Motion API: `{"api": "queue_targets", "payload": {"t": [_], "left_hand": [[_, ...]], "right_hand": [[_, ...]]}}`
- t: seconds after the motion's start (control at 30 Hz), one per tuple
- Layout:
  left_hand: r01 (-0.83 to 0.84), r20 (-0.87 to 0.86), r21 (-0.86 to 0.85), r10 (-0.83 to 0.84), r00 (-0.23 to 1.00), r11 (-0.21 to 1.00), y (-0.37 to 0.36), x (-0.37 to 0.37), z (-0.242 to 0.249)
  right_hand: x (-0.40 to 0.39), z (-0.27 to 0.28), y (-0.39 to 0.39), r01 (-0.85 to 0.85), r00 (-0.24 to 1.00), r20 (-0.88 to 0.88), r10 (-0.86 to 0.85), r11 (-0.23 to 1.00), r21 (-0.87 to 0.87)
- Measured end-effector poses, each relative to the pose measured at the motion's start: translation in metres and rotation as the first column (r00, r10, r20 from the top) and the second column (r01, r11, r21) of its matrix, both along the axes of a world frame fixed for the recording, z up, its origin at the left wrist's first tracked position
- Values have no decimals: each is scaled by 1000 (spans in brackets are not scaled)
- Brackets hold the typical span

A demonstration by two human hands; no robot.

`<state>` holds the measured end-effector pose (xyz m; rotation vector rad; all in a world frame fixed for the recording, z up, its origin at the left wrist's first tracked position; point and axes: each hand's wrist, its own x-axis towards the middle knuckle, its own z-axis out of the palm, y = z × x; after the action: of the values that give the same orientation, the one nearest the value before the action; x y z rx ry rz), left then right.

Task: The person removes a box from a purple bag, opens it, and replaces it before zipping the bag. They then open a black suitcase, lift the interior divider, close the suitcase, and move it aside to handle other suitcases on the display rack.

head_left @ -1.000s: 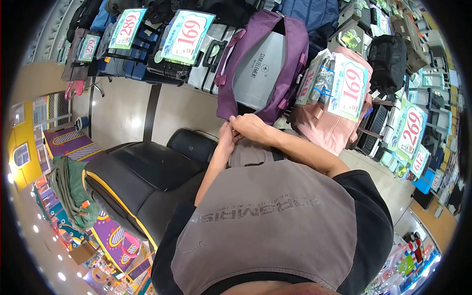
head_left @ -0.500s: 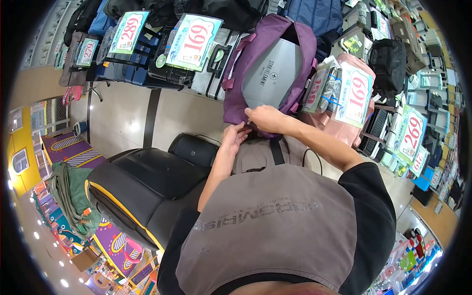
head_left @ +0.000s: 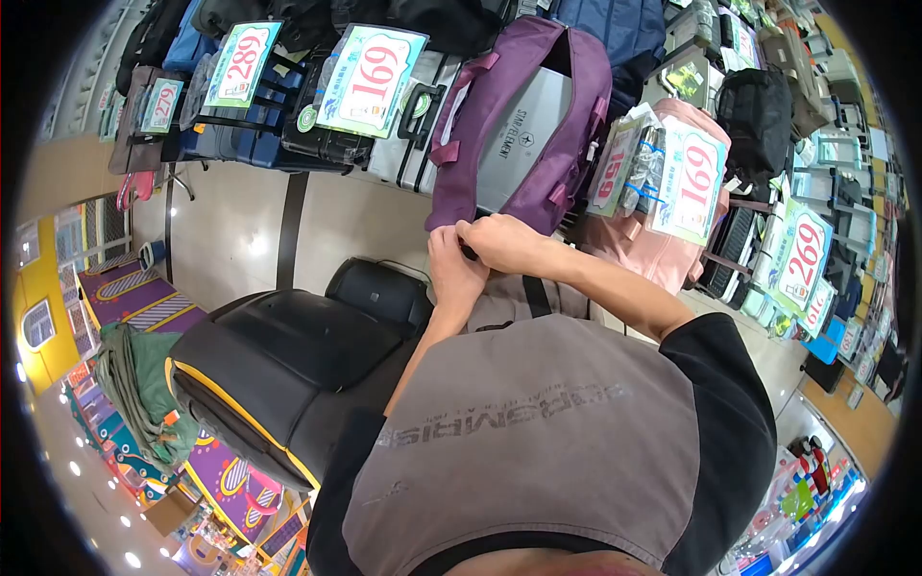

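A purple bag [head_left: 451,197] lies in front of me with its long top opening apart. Through the gap shows a grey panel [head_left: 528,134] printed STAR/ELEMENT. My left hand [head_left: 455,267] is closed at the near end of the bag, where the two edges of the opening meet. Right beside it, my right hand [head_left: 506,244] is closed too, with its fingers touching the left ones. A small dark piece pokes out between the hands, too hidden to name. The fingertips are mostly covered by the hands themselves.
Rows of suitcases and bags with price tags [head_left: 373,82] stand behind the purple bag. A pink bag [head_left: 624,240] is close by my right forearm. At left stands a black padded chair [head_left: 259,355] with a green cloth [head_left: 139,374] behind it.
Both hands have moved closer together and slightly left at the bag's near end. The bag's opening has narrowed, and less of the grey panel shows. My left fingers have curled in.
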<state>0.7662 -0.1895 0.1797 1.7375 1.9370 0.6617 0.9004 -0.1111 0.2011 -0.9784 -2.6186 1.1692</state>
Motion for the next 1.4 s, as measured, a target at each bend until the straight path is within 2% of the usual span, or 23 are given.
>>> {"api": "queue_targets", "payload": {"t": [0.03, 0.1, 0.13, 0.23, 0.27, 0.3, 0.37, 0.43, 0.53, 0.7, 0.83, 0.93, 0.97, 1.0, 1.03, 1.13, 1.17, 1.2, 1.23, 1.27, 1.3, 1.37, 1.4], "left_hand": [[-18, 24, -14, 19, 1000, 1000, -2, 0, -6], [-69, 30, -59, 71, 997, 996, -4, 4, -12], [-94, 31, -77, 97, 995, 993, -2, 6, -13], [-92, 3, -56, 92, 996, 994, -2, 10, -12], [-102, -42, -96, 98, 994, 990, -5, 9, -14], [-116, -86, -131, 105, 991, 985, -11, 6, -19], [-103, -123, -154, 85, 989, 983, -19, 0, -28], [-37, -107, -130, 23, 994, 991, -24, -4, -32], [-35, -84, -151, 22, 996, 988, -21, 2, -30], [-65, -110, -181, 45, 993, 981, -16, 3, -24], [-34, -96, -212, 14, 995, 977, -19, -3, -33], [-2, -59, -243, -13, 998, 970, -32, -11, -44], [11, -44, -246, -22, 999, 969, -30, -11, -43], [23, -31, -248, -31, 999, 968, -28, -12, -41], [35, -18, -253, -41, 999, 967, -26, -15, -40], [93, 31, -283, -87, 996, 955, -15, -23, -38], [20, 74, -266, 0, 997, 964, -14, -25, -36], [-53, 120, -248, 85, 989, 967, -9, -28, -32], [-125, 169, -235, 167, 971, 964, -3, -33, -31], [-156, 108, -149, 173, 979, 976, 1, -44, -42], [-243, 167, -167, 270, 948, 956, 8, -54, -50], [-301, 188, -206, 340, 921, 931, 22, -81, -86], [-283, 155, -250, 326, 932, 926, 33, -91, -100]], "right_hand": [[3, -5, -1, 19, 999, -28, -19, 1000, 4], [10, -14, 8, 104, 995, 7, -104, 984, -147], [15, -17, 14, 139, 983, -90, -159, 971, -197], [25, -21, 32, 79, 983, -135, -127, 946, -315], [29, -19, 38, 102, 981, -84, -173, 841, -531], [35, -39, 45, 151, 967, -175, -184, 971, -185], [57, -45, 74, 260, 942, -100, -320, 885, -386], [80, -45, 107, 333, 925, -75, -372, 891, -308], [102, -42, 167, 239, 963, -33, -267, 906, -350], [104, -36, 205, 104, 994, 16, -106, 917, -385], [145, -38, 252, 328, 939, -6, -343, 903, -276], [202, -58, 321, 613, 744, -159, -649, 757, -225], [222, -64, 345, 647, 719, -181, -671, 741, -178], [224, -51, 349, 653, 733, -117, -670, 741, -156], [221, -41, 347, 658, 742, -52, -669, 741, -137], [198, -56, 330, 760, 587, -215, -780, 623, -186], [194, -64, 317, 798, 574, -190, -796, 596, -85], [188, -69, 293, 829, 545, -291, -786, 557, 47], [168, -46, 249, 884, 438, -230, -869, 463, -68], [158, -56, 214, 908, 375, -241, -895, 407, -99], [140, -47, 168, 917, 331, -159, -930, 357, -181], [110, -91, 77, 948, 201, -245, -949, 251, -195], [91, -100, 29, 973, 162, -226, -961, 193, -125]]}}
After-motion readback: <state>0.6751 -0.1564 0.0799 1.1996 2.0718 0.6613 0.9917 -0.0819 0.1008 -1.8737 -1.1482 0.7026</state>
